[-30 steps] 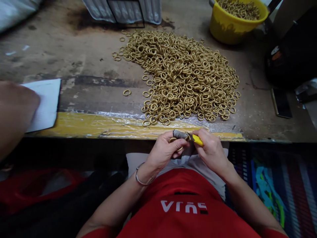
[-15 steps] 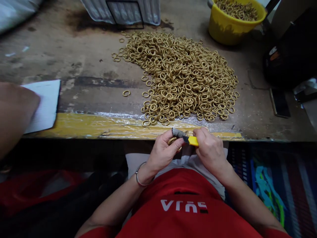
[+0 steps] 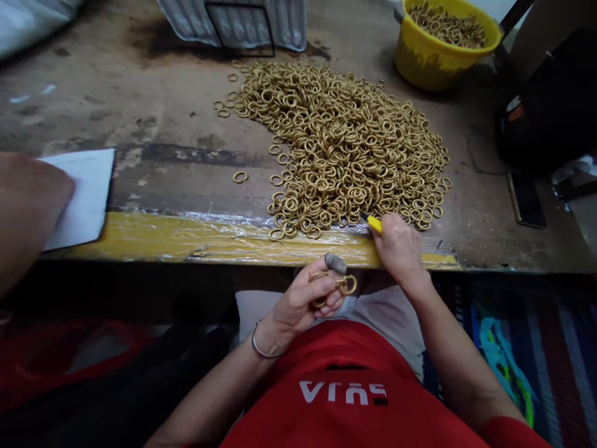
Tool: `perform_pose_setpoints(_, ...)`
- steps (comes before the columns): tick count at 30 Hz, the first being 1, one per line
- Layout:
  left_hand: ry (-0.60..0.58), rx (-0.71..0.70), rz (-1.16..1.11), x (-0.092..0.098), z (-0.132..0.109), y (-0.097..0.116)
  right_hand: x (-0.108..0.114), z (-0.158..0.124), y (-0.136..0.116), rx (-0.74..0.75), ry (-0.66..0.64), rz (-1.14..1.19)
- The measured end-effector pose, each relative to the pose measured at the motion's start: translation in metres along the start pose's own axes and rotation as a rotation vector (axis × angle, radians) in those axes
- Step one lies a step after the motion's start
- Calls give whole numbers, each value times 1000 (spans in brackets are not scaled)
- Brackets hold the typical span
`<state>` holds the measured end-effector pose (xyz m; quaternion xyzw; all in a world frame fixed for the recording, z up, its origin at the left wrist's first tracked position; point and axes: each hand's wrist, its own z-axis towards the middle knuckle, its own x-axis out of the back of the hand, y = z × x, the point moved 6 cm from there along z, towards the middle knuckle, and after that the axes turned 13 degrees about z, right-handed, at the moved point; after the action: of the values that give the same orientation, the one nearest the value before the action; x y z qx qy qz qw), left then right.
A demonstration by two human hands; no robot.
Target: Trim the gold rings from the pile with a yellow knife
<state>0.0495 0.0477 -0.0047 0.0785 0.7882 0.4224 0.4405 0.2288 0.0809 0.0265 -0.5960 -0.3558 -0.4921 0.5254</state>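
Cannot count held rings (image 3: 342, 282) below the ring heap (image 3: 354, 143), part-covered by left hand (image 3: 308, 295). See ribbed container (image 3: 240, 28) beyond heap cropped by top edge; another person's arm (image 3: 30, 211), left of heap, blurred and cropped.

A bare right hand (image 3: 398, 246) has carried a yellow, dark-tipped tool (image 3: 374, 224) from the grey-finger-capped left hand (image 3: 308, 294) to heaped gold-coloured rings (image 3: 359, 143).

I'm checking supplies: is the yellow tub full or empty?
Nearly full, it seems: golden pieces sit high inside the yellow tub; what lies beneath is hidden.
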Motion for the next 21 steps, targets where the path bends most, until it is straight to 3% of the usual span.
perform_pose_setpoints(3, -52, 54, -48, 3, 2, -3, 2, 2, 5, 18, 29, 65)
perform_pose_setpoints(8, -27, 152, 75, 2, 12, -10, 9, -5, 12, 116, 124, 329)
perform_pose_setpoints(12, 6, 150, 83, -5, 19, -10, 9, -5, 13, 97, 147, 271)
perform_pose_setpoints(21, 31, 126, 66, -1, 20, -12, -5, 4, -8, -12, -103, -38)
